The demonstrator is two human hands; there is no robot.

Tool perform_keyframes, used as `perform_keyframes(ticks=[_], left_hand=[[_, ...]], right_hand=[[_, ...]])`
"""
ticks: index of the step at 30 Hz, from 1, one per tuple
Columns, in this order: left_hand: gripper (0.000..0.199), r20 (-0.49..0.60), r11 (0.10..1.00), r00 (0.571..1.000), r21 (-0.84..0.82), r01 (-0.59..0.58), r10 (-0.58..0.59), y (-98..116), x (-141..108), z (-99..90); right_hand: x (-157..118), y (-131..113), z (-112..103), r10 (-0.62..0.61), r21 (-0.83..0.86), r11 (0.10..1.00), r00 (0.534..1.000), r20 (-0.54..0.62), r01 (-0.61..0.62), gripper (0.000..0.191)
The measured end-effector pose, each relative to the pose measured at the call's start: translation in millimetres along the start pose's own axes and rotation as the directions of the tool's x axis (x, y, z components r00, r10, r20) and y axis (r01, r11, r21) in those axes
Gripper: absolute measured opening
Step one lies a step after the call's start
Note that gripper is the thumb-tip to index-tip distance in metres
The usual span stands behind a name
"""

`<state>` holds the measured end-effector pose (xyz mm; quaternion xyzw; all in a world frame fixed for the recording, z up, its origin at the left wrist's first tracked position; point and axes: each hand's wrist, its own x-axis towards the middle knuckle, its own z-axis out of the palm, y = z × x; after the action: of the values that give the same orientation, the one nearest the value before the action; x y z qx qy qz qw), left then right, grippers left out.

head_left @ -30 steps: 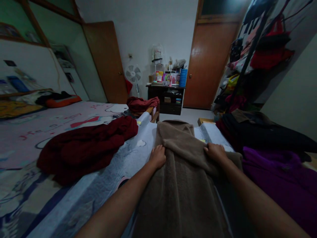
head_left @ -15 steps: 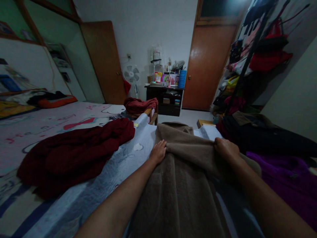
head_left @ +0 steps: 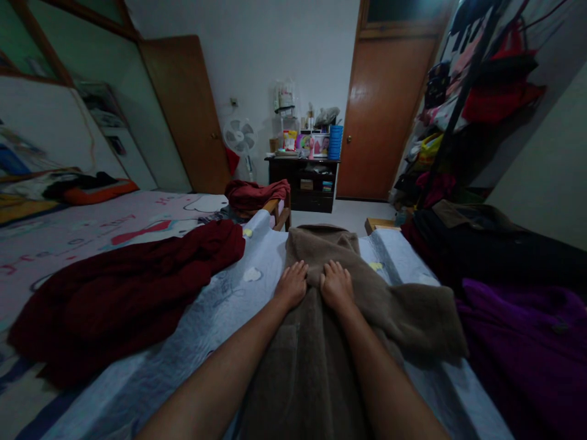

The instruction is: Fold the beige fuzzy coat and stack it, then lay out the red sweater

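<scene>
"Coat (head_left: 318, 348) lower centre! Grip?"
"Left hand (head_left: 292, 286), right hand (head_left: 337, 286), both down on it! Pinching or flat, can't tell."
"Best pressed evenly, smoothing towards that sleeve (head_left: 422, 315)!"

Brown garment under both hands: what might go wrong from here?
1. The left hand and right hand sit close together on the brown garment; the cloth between them could bunch.
2. Its outstretched sleeve ends close to the purple garment, so moving it might disturb that one.
</scene>
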<state>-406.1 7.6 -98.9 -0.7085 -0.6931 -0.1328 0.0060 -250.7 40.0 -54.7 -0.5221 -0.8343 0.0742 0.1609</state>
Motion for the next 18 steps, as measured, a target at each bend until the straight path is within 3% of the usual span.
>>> perform_keyframes(ticks=[6, 18], left_hand=[[0.054, 0.025, 0.992, 0.996, -0.097, 0.082, -0.08, -17, 19, 12.0], [0.069, 0.064, 0.985, 0.984, 0.03, 0.167, -0.169, -39, 102, 8.5]], right_hand=[[-8, 9, 20, 0.039, -0.052, 0.998, 0.997, -0.071, -0.042, 0.051], [-10, 6, 21, 0.045, -0.055, 0.997, 0.992, -0.114, -0.052, 0.052]])
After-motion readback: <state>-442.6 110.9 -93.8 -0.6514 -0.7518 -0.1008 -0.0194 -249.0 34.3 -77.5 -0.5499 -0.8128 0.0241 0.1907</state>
